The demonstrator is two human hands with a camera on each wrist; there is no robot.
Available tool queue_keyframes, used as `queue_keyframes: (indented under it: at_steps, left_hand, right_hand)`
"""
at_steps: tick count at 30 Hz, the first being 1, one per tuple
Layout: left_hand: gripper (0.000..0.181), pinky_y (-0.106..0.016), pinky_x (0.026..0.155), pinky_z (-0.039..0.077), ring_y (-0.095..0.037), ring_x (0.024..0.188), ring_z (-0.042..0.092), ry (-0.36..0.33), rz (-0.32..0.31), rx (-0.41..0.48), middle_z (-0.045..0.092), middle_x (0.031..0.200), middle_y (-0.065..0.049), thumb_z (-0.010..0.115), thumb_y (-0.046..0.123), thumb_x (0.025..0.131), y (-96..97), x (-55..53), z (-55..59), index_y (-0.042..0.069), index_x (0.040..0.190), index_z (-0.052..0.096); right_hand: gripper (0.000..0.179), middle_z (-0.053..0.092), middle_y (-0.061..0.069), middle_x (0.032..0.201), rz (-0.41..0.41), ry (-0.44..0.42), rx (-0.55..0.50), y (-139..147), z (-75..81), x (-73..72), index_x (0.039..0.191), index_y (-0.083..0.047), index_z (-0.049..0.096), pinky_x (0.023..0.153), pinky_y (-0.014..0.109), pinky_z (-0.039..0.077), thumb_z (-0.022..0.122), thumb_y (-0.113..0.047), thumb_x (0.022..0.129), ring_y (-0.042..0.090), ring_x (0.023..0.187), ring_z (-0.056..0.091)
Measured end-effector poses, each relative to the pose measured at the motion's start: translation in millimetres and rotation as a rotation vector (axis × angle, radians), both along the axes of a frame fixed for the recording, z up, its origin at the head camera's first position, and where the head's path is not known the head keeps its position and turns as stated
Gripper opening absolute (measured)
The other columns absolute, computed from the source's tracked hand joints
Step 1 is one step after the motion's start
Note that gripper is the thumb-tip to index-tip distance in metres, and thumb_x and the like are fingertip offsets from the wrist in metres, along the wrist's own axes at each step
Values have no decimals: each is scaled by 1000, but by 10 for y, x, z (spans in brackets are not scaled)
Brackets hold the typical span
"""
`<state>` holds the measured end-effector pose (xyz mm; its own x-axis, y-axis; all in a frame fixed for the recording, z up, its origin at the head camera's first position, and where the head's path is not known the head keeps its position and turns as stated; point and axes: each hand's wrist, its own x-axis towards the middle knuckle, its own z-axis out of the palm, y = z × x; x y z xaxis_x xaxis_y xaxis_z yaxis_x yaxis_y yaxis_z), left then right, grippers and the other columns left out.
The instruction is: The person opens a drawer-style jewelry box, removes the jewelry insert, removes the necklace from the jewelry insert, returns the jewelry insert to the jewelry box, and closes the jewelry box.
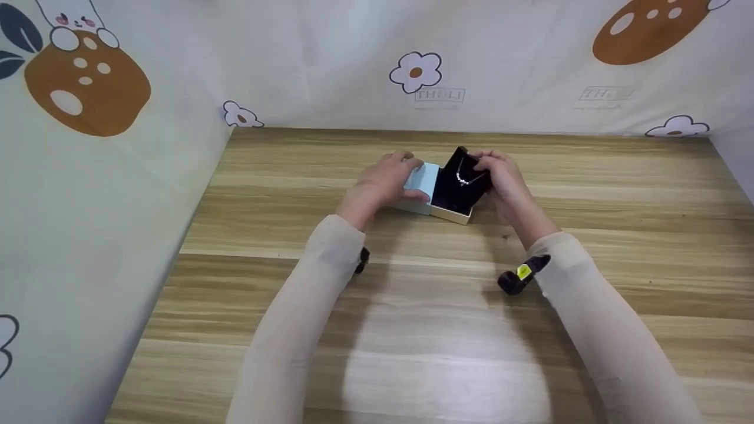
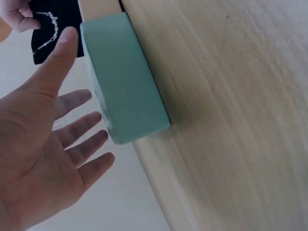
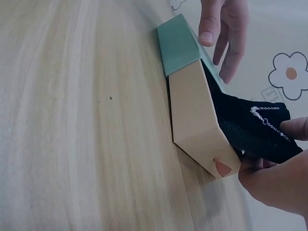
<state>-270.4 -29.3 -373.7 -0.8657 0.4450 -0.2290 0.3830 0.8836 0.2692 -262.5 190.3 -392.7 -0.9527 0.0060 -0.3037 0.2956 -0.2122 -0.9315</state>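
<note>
A small slide-out jewellery box lies on the table, its teal outer cover (image 2: 125, 79) at the left and its cream drawer (image 3: 195, 106) pulled out to the right. My left hand (image 1: 382, 179) hovers over the cover with fingers spread and straight; the thumb is close to the cover's edge, and contact is unclear. With thumb and fingers, my right hand (image 1: 500, 176) pinches a black velvet pad (image 3: 255, 137), which tilts up out of the drawer. A silver chain bracelet or necklace (image 1: 463, 179) lies across the pad. An orange ribbon tab (image 3: 222, 167) hangs from the drawer's end.
The wooden table (image 1: 265, 306) stretches around the box on all sides. Behind it and at the left hangs a pale printed cloth (image 1: 318, 65) with flowers and fruit. Each wrist carries a small black camera (image 1: 521, 275).
</note>
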Motion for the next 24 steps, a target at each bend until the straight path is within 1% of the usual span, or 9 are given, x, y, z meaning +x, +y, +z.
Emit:
queue_keyframes:
  at_steps: [5, 8, 11, 13, 16, 18, 19, 21, 24]
  left_hand:
    - [67, -41, 122, 31, -24, 149, 34, -39, 48, 194, 38, 159, -6, 53, 55, 98, 6, 21, 23, 19, 153, 40]
    - [58, -38, 121, 31, -22, 147, 39, -68, 56, 359, 45, 156, -6, 46, 49, 103, 6, 54, 29, 15, 150, 44]
    - [52, -35, 119, 35, -22, 142, 45, -114, 77, 559, 51, 151, -7, 41, 43, 106, 9, 97, 36, 11, 147, 48]
    - [51, -37, 118, 37, -24, 140, 48, -195, 99, 738, 53, 149, -11, 37, 38, 108, 17, 123, 44, 6, 146, 48]
    - [53, -40, 119, 37, -28, 140, 48, -376, 157, 1007, 51, 150, -16, 29, 36, 110, 44, 154, 71, 1, 147, 45]
    - [55, -43, 118, 37, -30, 140, 48, -507, 200, 1163, 50, 150, -18, 25, 36, 111, 67, 174, 98, 0, 147, 43]
    - [56, -44, 118, 38, -31, 139, 49, -559, 223, 1221, 49, 150, -19, 25, 37, 110, 77, 187, 114, 0, 147, 43]
    - [58, -44, 116, 41, -33, 137, 51, -640, 253, 1304, 50, 149, -21, 23, 39, 110, 95, 217, 145, -1, 146, 44]
    - [61, -44, 113, 44, -35, 134, 53, -740, 270, 1381, 50, 146, -23, 24, 42, 109, 117, 265, 182, -2, 145, 44]
  right_hand:
    - [30, 55, 1, 102, -49, 23, -77, 42, 75, 3, 85, -14, 64, 72, 18, 49, 43, 6, 88, 14, 92, 52]
    - [29, 56, 2, 100, -51, 48, -133, 58, 148, 9, 85, -12, 64, 70, 19, 50, 43, 7, 90, 14, 89, 53]
    - [27, 57, 3, 98, -32, 87, -176, 72, 234, 22, 88, -10, 64, 71, 19, 51, 45, 8, 92, 13, 86, 56]
    - [26, 58, 4, 97, -19, 119, -196, 77, 293, 34, 89, -9, 64, 72, 19, 52, 46, 9, 93, 13, 86, 57]
    - [24, 59, 4, 97, 5, 155, -220, 80, 382, 59, 91, -8, 65, 72, 20, 54, 48, 9, 94, 13, 86, 60]
    - [22, 61, 5, 96, 21, 169, -241, 72, 441, 79, 93, -7, 65, 73, 21, 54, 50, 10, 95, 14, 86, 61]
    - [22, 62, 5, 95, 29, 175, -249, 67, 469, 88, 93, -7, 65, 73, 22, 54, 51, 10, 95, 14, 85, 62]
    - [20, 64, 5, 94, 47, 181, -255, 48, 526, 112, 94, -7, 65, 73, 23, 55, 53, 9, 95, 14, 85, 63]
    - [18, 65, 4, 95, 73, 189, -244, 3, 609, 153, 96, -8, 66, 74, 23, 54, 56, 8, 95, 14, 86, 63]
